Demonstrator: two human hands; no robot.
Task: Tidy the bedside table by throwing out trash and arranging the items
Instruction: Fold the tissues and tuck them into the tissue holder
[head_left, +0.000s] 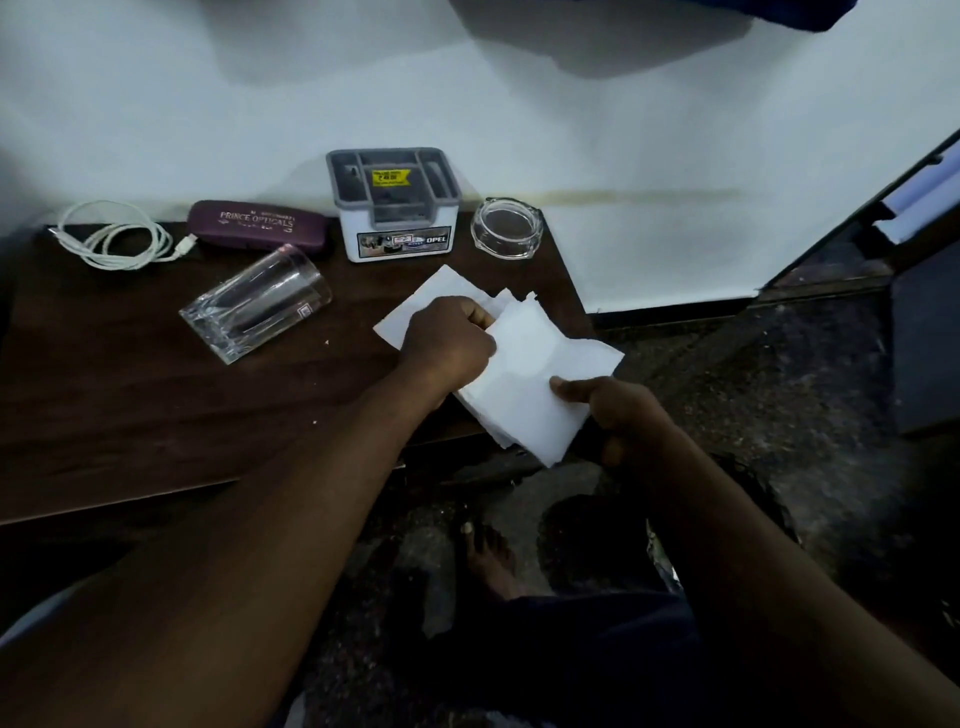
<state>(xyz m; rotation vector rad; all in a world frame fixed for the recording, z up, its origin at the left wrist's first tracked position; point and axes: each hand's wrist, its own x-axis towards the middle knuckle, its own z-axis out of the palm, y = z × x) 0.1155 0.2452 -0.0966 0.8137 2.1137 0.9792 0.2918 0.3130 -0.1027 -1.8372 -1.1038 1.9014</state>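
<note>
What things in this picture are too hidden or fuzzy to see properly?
Head view:
- Inside the purple glasses case: its shut lid hides it.
- Organizer box compartments: too dark to tell contents; its yellow sticker is too blurry to read.
- Table under the white papers: covered by them and the left hand.
- Right hand: most fingers tucked beneath the papers.

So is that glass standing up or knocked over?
Knocked over. The glass lies on its side on the table, thick base toward the front edge, mouth toward the back. It looks empty.
</note>
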